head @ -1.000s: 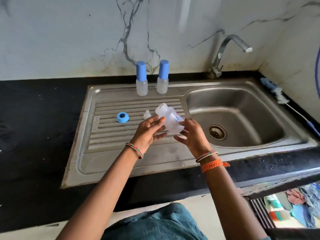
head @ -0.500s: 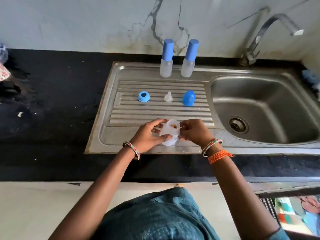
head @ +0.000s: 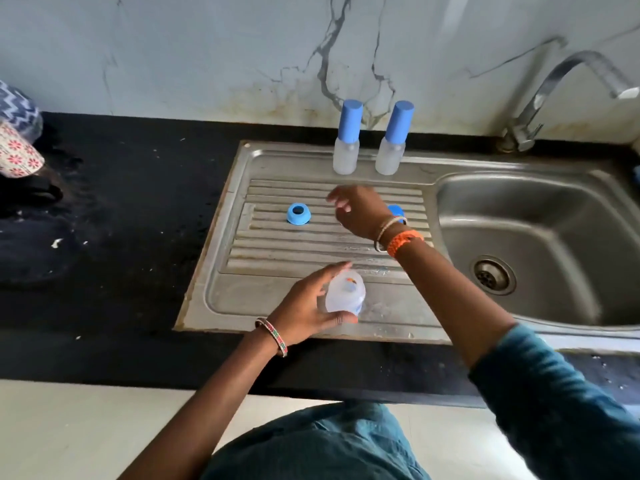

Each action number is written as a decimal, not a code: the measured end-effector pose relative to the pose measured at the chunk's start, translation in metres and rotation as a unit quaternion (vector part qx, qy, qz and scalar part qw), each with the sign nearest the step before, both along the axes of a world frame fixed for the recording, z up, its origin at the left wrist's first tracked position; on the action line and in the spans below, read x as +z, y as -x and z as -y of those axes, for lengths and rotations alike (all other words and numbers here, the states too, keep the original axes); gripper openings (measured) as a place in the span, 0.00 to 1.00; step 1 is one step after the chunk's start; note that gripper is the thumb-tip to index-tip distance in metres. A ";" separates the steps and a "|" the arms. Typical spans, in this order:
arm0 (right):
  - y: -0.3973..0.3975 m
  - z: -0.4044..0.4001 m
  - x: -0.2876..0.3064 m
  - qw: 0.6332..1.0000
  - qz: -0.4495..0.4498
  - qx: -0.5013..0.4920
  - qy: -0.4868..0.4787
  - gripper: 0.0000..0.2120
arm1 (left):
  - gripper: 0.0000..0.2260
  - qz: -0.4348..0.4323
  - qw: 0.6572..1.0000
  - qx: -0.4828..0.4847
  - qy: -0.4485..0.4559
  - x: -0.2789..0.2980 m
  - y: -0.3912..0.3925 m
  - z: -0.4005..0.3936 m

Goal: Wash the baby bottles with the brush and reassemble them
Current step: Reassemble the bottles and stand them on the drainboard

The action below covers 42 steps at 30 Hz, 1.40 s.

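Observation:
My left hand [head: 308,308] grips a clear baby bottle body [head: 344,294] at the front of the steel drainboard [head: 242,299], its open mouth facing up. My right hand [head: 358,211] is stretched over the ribbed middle of the drainboard, blurred, fingers pointing down to the left. It covers the spot where the small clear nipple lay. A blue screw ring [head: 298,213] lies to its left. A blue cap [head: 396,211] peeks out behind my right wrist. Two assembled bottles [head: 347,143] [head: 393,143] with blue caps stand at the back.
The sink basin [head: 540,216] with its drain [head: 493,274] is at the right, under a curved tap [head: 554,88]. Black counter [head: 121,220] lies to the left, with patterned cloth items [head: 17,140] at its far left edge. No brush is in view.
My right hand let go of the bottle body and moved up over the nipple's place on the drainboard. My left hand kept the bottle and lowered it slightly. The view shifted left.

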State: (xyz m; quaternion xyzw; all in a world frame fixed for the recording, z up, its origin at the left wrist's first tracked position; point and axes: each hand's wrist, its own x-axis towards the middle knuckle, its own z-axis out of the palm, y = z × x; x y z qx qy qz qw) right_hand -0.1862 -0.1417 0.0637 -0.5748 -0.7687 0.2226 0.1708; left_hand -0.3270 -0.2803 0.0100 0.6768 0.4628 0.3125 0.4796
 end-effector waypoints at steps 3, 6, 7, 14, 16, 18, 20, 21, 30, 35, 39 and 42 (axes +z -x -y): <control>0.037 -0.032 -0.009 0.980 0.125 0.155 -0.016 0.27 | 0.28 0.022 0.999 0.034 0.016 -0.002 -0.003 -0.001; 0.060 -0.054 -0.027 0.941 0.244 0.235 0.014 0.31 | 0.29 0.028 0.998 0.040 0.042 -0.002 -0.002 -0.004; 0.064 -0.058 -0.031 0.936 0.253 0.245 0.032 0.29 | 0.29 0.027 0.998 0.041 0.049 -0.001 -0.001 -0.005; 0.031 -0.052 0.022 0.976 0.025 0.202 0.077 0.18 | 0.29 0.028 0.996 0.030 0.077 0.004 0.002 -0.010; -0.008 -0.031 0.058 0.957 -0.097 0.198 0.187 0.16 | 0.29 0.031 0.996 0.023 0.083 0.004 0.003 -0.010; -0.057 0.001 0.085 0.918 -0.266 0.171 0.237 0.16 | 0.29 0.029 0.996 0.017 0.084 0.004 0.002 -0.013; -0.101 0.028 0.093 0.855 -0.451 0.144 0.214 0.18 | 0.29 0.031 0.996 0.016 0.088 0.004 0.003 -0.014; -0.126 0.043 0.091 0.822 -0.525 0.126 0.181 0.19 | 0.30 0.033 0.996 -0.001 0.086 0.005 -0.004 -0.016; -0.240 0.066 -0.011 0.840 -0.436 -0.314 0.071 0.19 | 0.29 0.024 0.998 -0.049 0.040 0.010 -0.049 -0.054; -0.255 0.061 0.013 0.812 -0.446 -0.372 0.065 0.27 | 0.28 0.020 0.994 -0.086 0.062 0.004 -0.051 -0.061; -0.250 0.075 0.053 0.769 -0.633 -0.055 0.070 0.33 | 0.30 -0.013 0.989 -0.130 0.069 0.009 -0.049 -0.056; -0.233 0.066 0.013 0.888 -0.241 -0.372 0.125 0.43 | 0.41 -0.074 0.976 -0.202 0.040 0.018 -0.041 -0.061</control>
